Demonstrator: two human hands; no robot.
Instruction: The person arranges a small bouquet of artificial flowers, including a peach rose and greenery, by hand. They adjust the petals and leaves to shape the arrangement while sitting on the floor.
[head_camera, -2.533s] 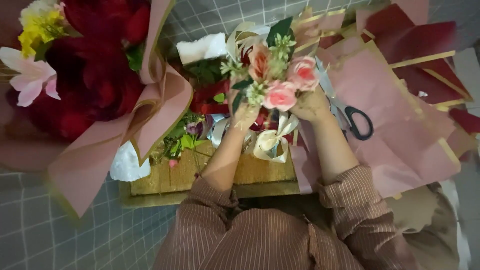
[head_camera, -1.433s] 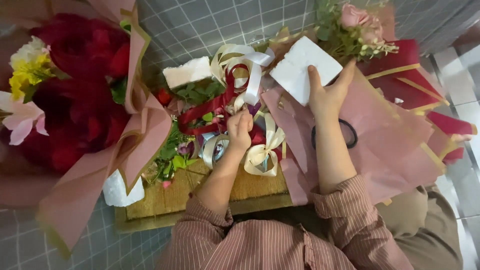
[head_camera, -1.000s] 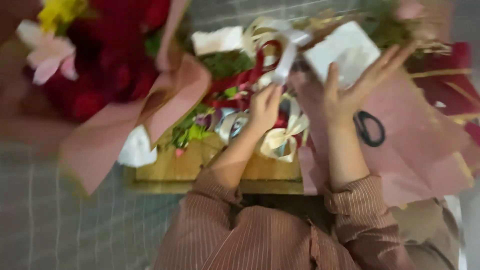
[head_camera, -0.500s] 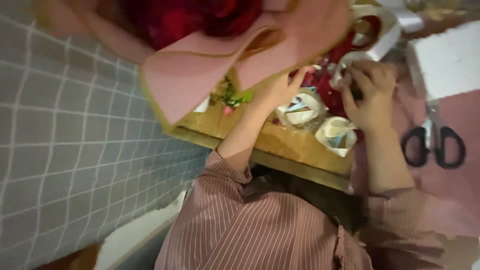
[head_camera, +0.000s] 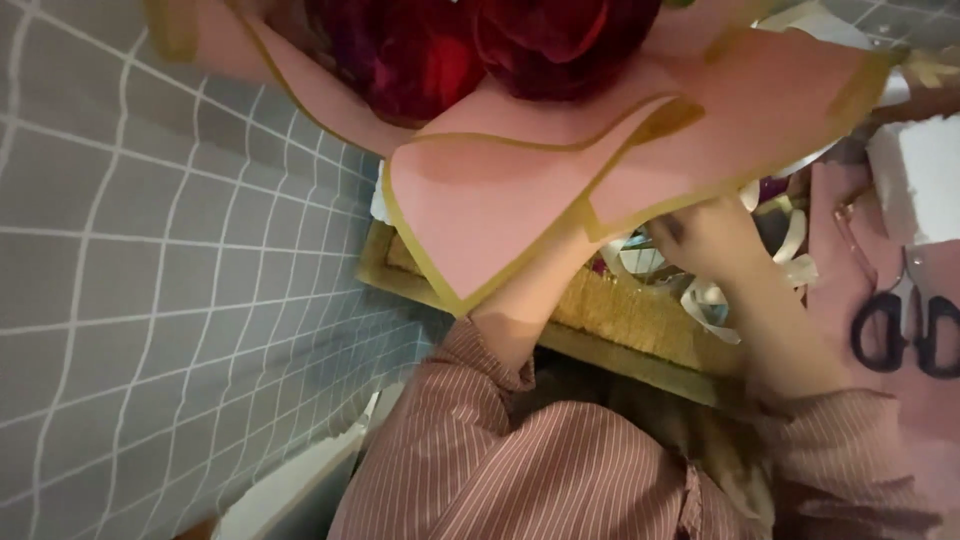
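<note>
Nearest the camera, two striped sleeves (head_camera: 560, 470) reach up from the lower edge toward a wooden tray (head_camera: 640, 320), whose long axis runs from the upper left down to the lower right across the grey grid-patterned cloth (head_camera: 150, 280). The right hand (head_camera: 715, 240) rests over the tray's middle among loops of cream ribbon (head_camera: 715, 300); its fingers are curled in, but blur leaves it unclear whether they pinch a strand. At least three ribbon loops show; the exact number cannot be told. The left hand is hidden: only its forearm (head_camera: 525, 300) shows, passing under a pink wrapping sheet (head_camera: 560, 170) at the tray's left corner, so its finger state cannot be told. One pair of black-handled scissors (head_camera: 905, 330) lies to the right of the tray on pink paper (head_camera: 850, 260), handles toward the viewer, blades pointing away, long axis near to far. Farther off, one bouquet of dark red flowers (head_camera: 480, 45) in gold-edged pink wrap overhangs the tray's far-left part. One white block (head_camera: 920, 170) sits at the far right.
</note>
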